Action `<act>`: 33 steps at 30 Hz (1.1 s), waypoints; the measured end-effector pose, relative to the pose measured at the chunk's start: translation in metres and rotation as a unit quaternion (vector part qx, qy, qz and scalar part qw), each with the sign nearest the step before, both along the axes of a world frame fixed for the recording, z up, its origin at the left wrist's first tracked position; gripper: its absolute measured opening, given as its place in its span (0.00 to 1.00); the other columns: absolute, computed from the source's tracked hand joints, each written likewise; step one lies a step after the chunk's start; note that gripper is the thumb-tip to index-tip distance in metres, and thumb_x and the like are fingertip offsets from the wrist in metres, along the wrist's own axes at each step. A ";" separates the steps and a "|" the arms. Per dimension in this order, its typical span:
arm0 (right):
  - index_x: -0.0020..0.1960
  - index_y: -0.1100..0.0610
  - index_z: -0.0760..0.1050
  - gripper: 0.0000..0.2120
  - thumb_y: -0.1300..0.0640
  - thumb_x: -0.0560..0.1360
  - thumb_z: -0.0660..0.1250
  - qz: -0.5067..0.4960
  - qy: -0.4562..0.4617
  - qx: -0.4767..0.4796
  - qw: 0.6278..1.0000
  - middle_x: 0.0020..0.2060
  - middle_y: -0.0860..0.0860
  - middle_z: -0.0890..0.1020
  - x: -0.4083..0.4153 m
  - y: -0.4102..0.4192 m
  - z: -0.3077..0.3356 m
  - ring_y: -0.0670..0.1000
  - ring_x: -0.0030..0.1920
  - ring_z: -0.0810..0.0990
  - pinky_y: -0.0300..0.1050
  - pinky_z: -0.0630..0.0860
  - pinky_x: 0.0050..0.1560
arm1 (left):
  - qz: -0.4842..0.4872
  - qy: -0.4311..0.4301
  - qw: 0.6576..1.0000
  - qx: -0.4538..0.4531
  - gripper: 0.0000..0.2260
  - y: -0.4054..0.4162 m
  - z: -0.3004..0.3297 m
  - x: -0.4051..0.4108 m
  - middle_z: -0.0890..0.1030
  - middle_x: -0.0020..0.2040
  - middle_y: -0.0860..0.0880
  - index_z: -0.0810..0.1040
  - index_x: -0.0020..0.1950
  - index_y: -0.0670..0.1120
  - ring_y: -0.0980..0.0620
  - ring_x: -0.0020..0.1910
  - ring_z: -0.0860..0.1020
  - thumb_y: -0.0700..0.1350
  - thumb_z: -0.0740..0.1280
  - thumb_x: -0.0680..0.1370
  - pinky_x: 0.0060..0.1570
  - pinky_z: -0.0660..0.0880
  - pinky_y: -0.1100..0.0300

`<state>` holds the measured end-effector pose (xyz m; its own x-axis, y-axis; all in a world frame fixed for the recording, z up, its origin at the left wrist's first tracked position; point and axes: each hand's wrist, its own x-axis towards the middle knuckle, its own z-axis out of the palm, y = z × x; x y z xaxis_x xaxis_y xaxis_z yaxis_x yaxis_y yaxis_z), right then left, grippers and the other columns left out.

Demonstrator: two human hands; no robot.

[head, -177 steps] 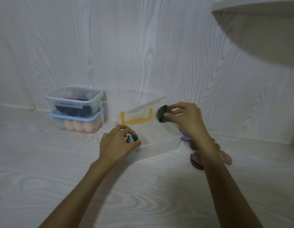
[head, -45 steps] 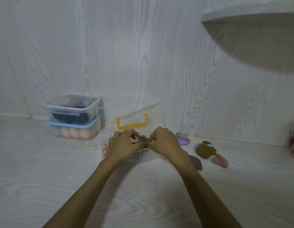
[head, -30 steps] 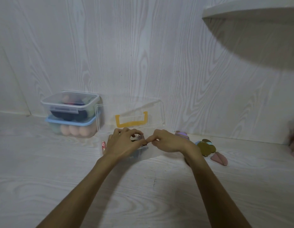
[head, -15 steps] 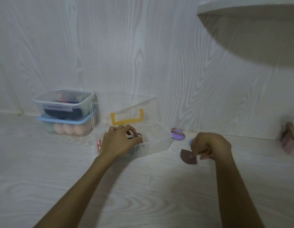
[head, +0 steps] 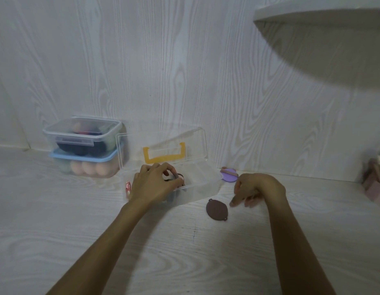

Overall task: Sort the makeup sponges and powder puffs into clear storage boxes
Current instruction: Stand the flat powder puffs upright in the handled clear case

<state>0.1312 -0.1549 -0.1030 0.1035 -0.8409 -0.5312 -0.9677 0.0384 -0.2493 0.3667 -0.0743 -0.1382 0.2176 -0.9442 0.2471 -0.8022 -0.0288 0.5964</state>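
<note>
A clear storage box (head: 206,185) stands open on the white counter, its lid with a yellow handle (head: 163,156) leaning on the wall. My left hand (head: 155,184) reaches into the box's left end and grips a small stack of dark powder puffs (head: 180,177). A brown oval puff (head: 216,209) lies flat in front of the box. My right hand (head: 255,190) hangs just right of it, fingers curled down to the counter. Whatever is under that hand is hidden. A purple puff (head: 228,176) lies by the wall.
Two closed boxes are stacked at the back left: a clear one (head: 82,135) with dark sponges on a blue-lidded one (head: 84,167) with peach sponges. A small red-white item (head: 127,186) lies left of the open box. Pink wedges (head: 376,186) sit far right under a shelf (head: 323,11).
My right hand left the box, moved right and came down over the loose puffs by the brown one. My left hand stayed in the box holding the puffs.
</note>
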 end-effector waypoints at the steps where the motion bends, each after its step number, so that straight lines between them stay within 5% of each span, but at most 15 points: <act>1: 0.53 0.56 0.76 0.22 0.52 0.64 0.79 0.013 -0.014 0.006 1.000 0.37 0.51 0.80 0.005 0.004 0.002 0.50 0.43 0.83 0.44 0.80 0.52 | 0.000 0.000 1.000 0.000 0.06 0.000 0.000 0.000 0.75 0.56 0.55 0.74 0.46 0.59 0.49 0.61 0.67 0.58 0.67 0.73 0.51 0.63 0.56; 8: 0.55 0.61 0.80 0.24 0.51 0.64 0.79 0.075 0.020 0.047 0.996 0.41 0.52 0.83 0.039 0.009 -0.008 0.48 0.40 0.81 0.42 0.79 0.53 | -0.001 -0.001 1.000 0.006 0.06 0.001 0.000 -0.001 0.76 0.59 0.54 0.73 0.48 0.59 0.50 0.61 0.67 0.58 0.66 0.74 0.51 0.63 0.57; 12: 0.58 0.63 0.78 0.17 0.58 0.71 0.73 0.074 -0.001 0.033 0.997 0.47 0.56 0.84 0.026 0.017 0.013 0.51 0.43 0.82 0.38 0.77 0.43 | 0.000 0.004 1.000 0.002 0.06 0.001 0.002 0.000 0.75 0.57 0.55 0.74 0.48 0.59 0.50 0.61 0.67 0.58 0.66 0.74 0.50 0.62 0.57; 15: 0.54 0.59 0.79 0.09 0.61 0.73 0.70 0.054 -0.115 -0.092 0.988 0.43 0.55 0.83 0.013 0.028 0.043 0.46 0.34 0.79 0.33 0.74 0.32 | 0.000 0.007 1.000 0.000 0.06 0.002 0.002 0.000 0.75 0.54 0.56 0.75 0.48 0.58 0.50 0.60 0.67 0.57 0.66 0.74 0.50 0.62 0.57; 19: 0.54 0.56 0.78 0.13 0.58 0.71 0.73 -0.017 -0.362 -0.320 0.875 0.38 0.51 0.84 0.039 0.038 0.051 0.42 0.30 0.80 0.37 0.77 0.35 | 0.002 0.005 1.000 0.002 0.06 0.002 0.002 0.000 0.75 0.56 0.56 0.74 0.47 0.59 0.50 0.60 0.67 0.58 0.66 0.74 0.50 0.62 0.57; 24: 0.58 0.54 0.71 0.17 0.54 0.72 0.71 0.080 -0.236 -0.331 0.910 0.41 0.50 0.85 0.084 0.041 0.017 0.49 0.44 0.82 0.47 0.77 0.49 | -0.001 0.006 1.000 0.000 0.07 0.001 0.000 0.001 0.76 0.57 0.55 0.74 0.47 0.59 0.51 0.59 0.66 0.59 0.66 0.73 0.49 0.62 0.57; 33: 0.55 0.54 0.80 0.10 0.55 0.75 0.67 0.092 -0.204 -0.385 0.895 0.45 0.52 0.85 0.099 0.048 0.005 0.50 0.46 0.82 0.38 0.70 0.41 | 0.015 -0.020 1.000 0.009 0.06 -0.003 -0.001 -0.001 0.75 0.60 0.54 0.71 0.48 0.60 0.50 0.61 0.66 0.58 0.65 0.74 0.51 0.62 0.58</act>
